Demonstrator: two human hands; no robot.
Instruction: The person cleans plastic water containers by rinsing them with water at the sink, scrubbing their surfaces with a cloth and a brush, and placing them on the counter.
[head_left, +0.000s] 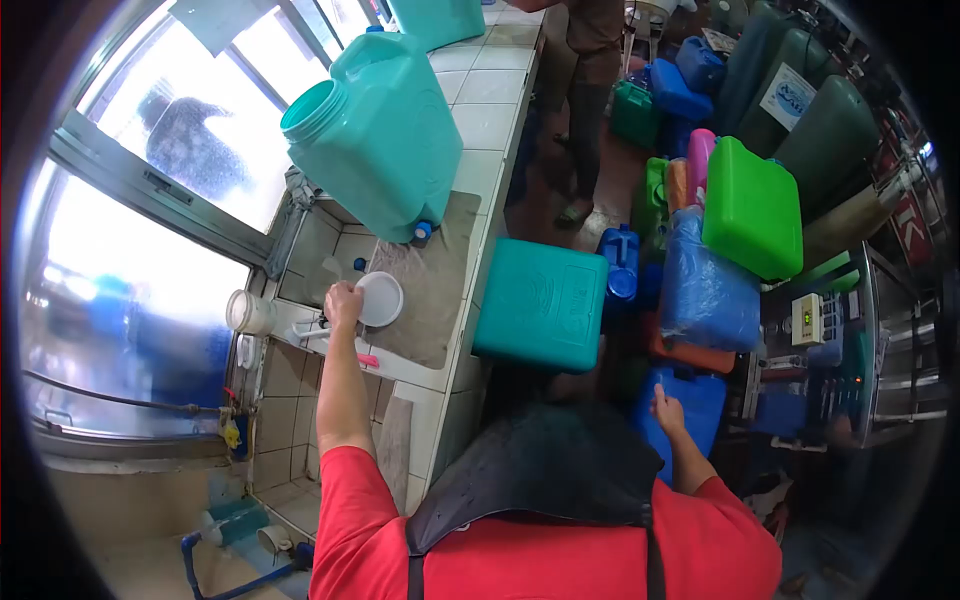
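Observation:
My left hand (343, 303) is closed at the near edge of a white round lid (381, 299), over the edge of the tiled sink (320, 250). The fingers seem to pinch the lid's rim. Beyond it, a large teal water jug (385, 140) stands on the grey mat (440, 270), its wide mouth uncapped and a blue cap low on its side. My right hand (667, 410) hangs out to the right, in front of a blue container (700, 420). Its fingers are partly curled with one stretched out, and nothing shows in it.
A teal container (540, 305) stands against the counter's right side. Green, blue and pink jugs (750, 210) are piled farther right. A person (590, 90) stands in the aisle at the back. A pink-handled item (368, 360) and a white tub (250, 312) are near the sink.

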